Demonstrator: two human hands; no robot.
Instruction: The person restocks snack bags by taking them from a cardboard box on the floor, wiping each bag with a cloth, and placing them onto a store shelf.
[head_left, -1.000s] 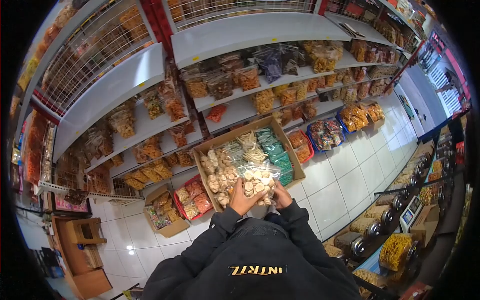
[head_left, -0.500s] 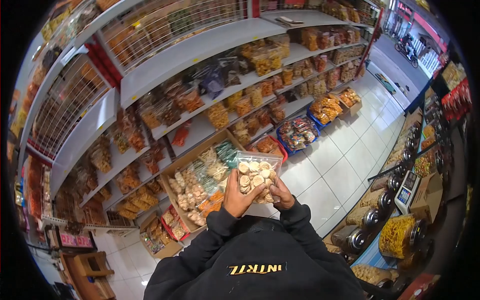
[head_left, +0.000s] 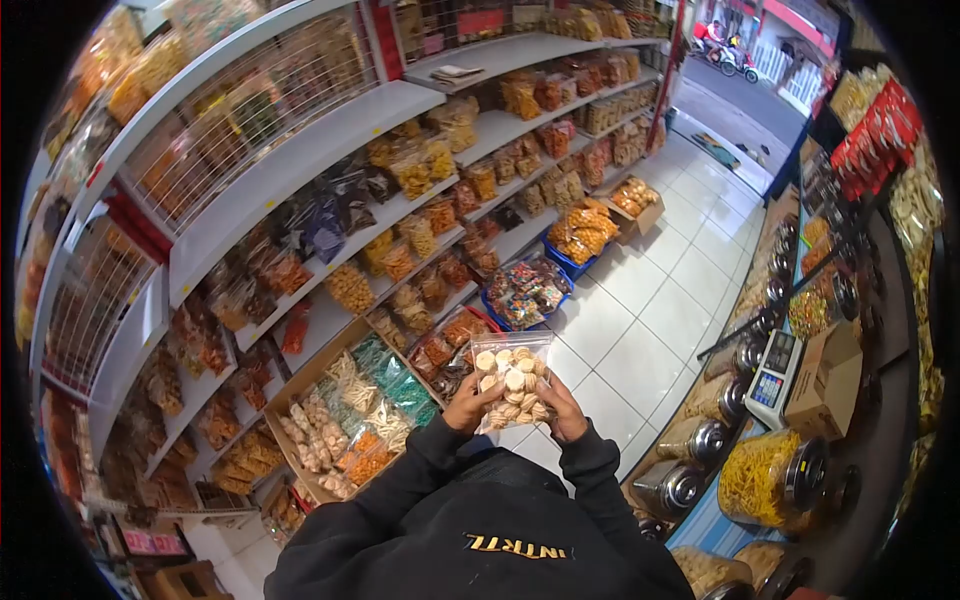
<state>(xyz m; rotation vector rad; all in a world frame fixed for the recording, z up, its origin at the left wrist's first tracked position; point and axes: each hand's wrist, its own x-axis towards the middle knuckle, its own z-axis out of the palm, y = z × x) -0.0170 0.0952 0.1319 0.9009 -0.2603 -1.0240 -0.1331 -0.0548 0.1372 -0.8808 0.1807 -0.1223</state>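
A clear zip bag of round pale snacks [head_left: 515, 384] is held upright before my chest, its zip edge at the top. My left hand [head_left: 470, 402] grips the bag's left side. On the bag's right side, my right hand [head_left: 563, 408] is closed round the edge. To the left of my hands stands a large cardboard box [head_left: 283, 440] with bags of pale, green and orange snacks in it. Just behind the held bag are bags of reddish snacks [head_left: 440, 342].
Shelves [head_left: 300, 150] of bagged snacks run along the left. Blue baskets [head_left: 572, 262] of packets stand on the tiled floor [head_left: 640, 330]. On the right are a scale [head_left: 774, 372], a small carton [head_left: 826, 385] and snack jars [head_left: 765, 478]. People on motorbikes [head_left: 735, 60] show outside.
The view has turned to the right. Both hands have lifted the bag out from over the large box and moved it clear, to the box's right.
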